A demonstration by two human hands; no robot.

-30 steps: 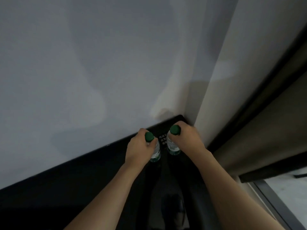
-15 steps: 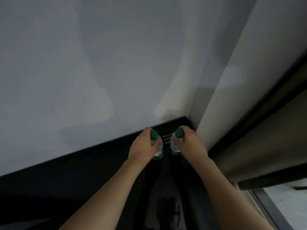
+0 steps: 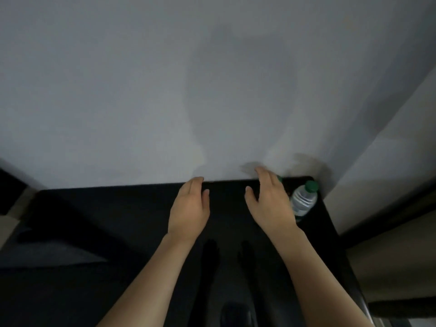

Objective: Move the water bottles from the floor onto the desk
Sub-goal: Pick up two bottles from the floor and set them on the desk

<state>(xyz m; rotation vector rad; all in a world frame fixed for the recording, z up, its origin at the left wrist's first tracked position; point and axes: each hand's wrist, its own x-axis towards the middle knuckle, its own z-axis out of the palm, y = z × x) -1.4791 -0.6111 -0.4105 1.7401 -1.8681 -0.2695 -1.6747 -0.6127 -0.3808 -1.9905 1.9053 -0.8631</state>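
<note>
A clear bottle (image 3: 303, 201) with a green cap (image 3: 311, 185) stands on the black bench (image 3: 106, 220) in its far right corner, close to the wall (image 3: 165, 90) and the right edge. Its long axis is roughly vertical, though the wide lens makes it appear to lean to the right. A second green cap (image 3: 279, 178) shows just past the right hand (image 3: 271, 204), which hides the rest of that bottle; it appears to stand beside the first, toward the left. The right hand hovers with fingers extended and together, palm facing left, holding nothing. The visible bottle lies just to its right, near its outer edge, and whether they touch cannot be told. The left hand (image 3: 190, 208) is likewise flat and empty, fingertips near the wall, well apart from both bottles. The right hand is the nearer to them. Judged from this layout, both bottles visible here are already placed on the bench. No floor and no further bottles are visible, so whether more remain to be fetched cannot be told. A dark object (image 3: 236, 315) at the lower edge is too dim to identify.
</note>
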